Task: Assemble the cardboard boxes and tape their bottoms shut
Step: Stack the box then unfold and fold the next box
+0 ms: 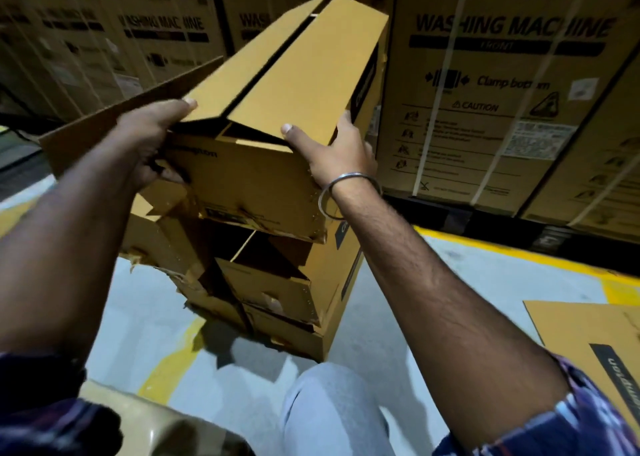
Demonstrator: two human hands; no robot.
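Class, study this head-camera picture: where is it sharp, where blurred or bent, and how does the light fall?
Head view: the box gripped by the left hand and right hand is fairly sharp and warmly lit; the washing machine cartons behind are dimmer, their print smeared; the wide lens bows their straps and edges; the stack below casts a dark shadow on the pale floor.

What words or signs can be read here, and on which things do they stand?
"WASHING MACHINE", "FRONT", "Clamp bottom", "CAUTION": large brown strapped carton at right.
"WASHING MAC..INE", partly hidden by a strap: brown cartons stacked at back left.
Black strip lettering on the flat cardboard sheet: blurred.
Small print on the held yellow-brown cardboard box: unreadable.
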